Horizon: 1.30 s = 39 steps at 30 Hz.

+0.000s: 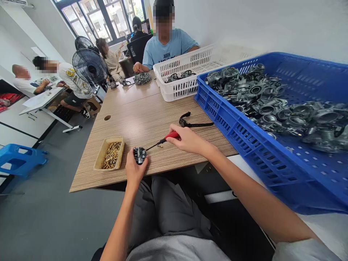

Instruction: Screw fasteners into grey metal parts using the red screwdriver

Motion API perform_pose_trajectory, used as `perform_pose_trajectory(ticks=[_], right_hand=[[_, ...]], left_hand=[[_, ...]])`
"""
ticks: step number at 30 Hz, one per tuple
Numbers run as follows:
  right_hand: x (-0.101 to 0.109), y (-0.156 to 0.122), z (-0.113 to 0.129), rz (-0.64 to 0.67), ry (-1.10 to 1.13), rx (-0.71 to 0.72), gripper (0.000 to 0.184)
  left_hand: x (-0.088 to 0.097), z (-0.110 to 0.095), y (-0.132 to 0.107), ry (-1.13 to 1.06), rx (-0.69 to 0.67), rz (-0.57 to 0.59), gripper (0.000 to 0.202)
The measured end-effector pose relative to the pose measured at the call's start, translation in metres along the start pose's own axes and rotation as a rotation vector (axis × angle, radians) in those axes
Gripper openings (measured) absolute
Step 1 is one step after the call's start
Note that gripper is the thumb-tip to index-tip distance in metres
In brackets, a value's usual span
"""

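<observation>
My left hand (135, 168) grips a small dark metal part (139, 155) at the near edge of the wooden table (136, 116). My right hand (187, 139) is closed on a red-handled screwdriver (165, 139); its thin shaft slants down-left and its tip meets the part. A small brass piece (160, 146) lies on the table just under the shaft. Left of my left hand sits a tan tray of brass screws (111, 155).
A blue crate (231, 127) of grey metal castings fills the right side. A white basket (179, 87) stands behind it, a black strap (190, 122) beside it. A person in a blue shirt sits across the table; other people, a black fan (89, 67) and a blue stool (19, 157) are at left.
</observation>
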State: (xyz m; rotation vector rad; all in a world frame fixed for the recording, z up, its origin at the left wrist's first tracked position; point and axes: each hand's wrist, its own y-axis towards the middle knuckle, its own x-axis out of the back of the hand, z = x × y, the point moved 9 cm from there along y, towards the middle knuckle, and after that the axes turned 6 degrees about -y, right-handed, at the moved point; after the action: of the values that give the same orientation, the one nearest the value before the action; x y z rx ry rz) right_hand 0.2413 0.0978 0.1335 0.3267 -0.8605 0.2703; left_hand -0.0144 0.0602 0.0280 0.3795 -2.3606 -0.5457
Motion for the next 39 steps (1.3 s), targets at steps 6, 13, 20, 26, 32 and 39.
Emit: perform_pose_trajectory(ticks=[6, 13, 20, 26, 32, 39], right_hand=[[0.0024, -0.0013, -0.0018, -0.022, -0.123, -0.075, 0.028], [0.0017, -0.0014, -0.0022, -0.02, -0.127, -0.102, 0.031], [-0.0058, -0.0005, 0.0018, 0.078, 0.101, 0.017, 0.015], [-0.0028, 0.001, 0.0005, 0.025, 0.058, -0.007, 0.015], [-0.0014, 0.0011, -0.0019, -0.013, -0.033, -0.043, 0.026], [-0.0023, 0.0019, -0.0075, -0.031, -0.061, -0.078, 0.037]], left_hand=[[0.0, 0.0013, -0.0001, -0.001, 0.009, 0.001, 0.061], [0.0001, 0.0029, -0.0004, 0.002, 0.006, -0.013, 0.062], [-0.001, 0.0039, -0.0006, -0.001, 0.016, -0.004, 0.063], [-0.0003, 0.004, -0.0005, -0.004, 0.021, -0.008, 0.063], [0.0006, 0.0029, -0.0002, 0.011, 0.009, -0.007, 0.063], [0.0006, 0.0024, -0.0001, 0.009, 0.01, -0.012, 0.063]])
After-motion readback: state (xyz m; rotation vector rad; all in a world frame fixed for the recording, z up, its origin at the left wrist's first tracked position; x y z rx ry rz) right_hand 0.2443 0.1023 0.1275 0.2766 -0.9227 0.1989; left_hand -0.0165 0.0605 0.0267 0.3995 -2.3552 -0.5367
